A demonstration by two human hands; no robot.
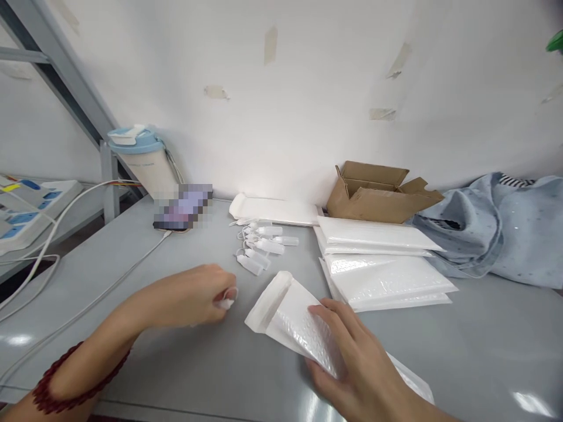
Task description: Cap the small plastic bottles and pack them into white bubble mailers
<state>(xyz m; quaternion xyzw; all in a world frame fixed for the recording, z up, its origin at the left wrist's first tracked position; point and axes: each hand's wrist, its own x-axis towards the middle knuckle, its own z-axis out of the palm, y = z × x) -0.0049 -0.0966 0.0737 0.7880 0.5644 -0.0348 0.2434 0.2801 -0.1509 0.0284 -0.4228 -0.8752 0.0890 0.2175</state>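
Observation:
My left hand [193, 296] is closed around a small plastic squeeze bottle, with only its white tip and cap loop [226, 303] showing past the fingers. In my right hand [360, 357] is a white bubble mailer [299, 316], gripped between thumb and fingers. The mailer's flap end points up and left, and its mouth lies open toward my left hand. Just beyond, several small translucent squeeze bottles [269, 246] with looped caps lie in a loose pile on the grey table [246, 375]. Another white piece, partly hidden, shows under my right wrist.
Bubble mailers [382, 275] are stacked at right, before an open cardboard box [373, 202]. Another flat mailer [277, 210] lies by the wall. A tumbler [147, 167] and a phone [185, 208] on a white cable [114, 278] stand left. Light blue cloth [519, 228] lies far right.

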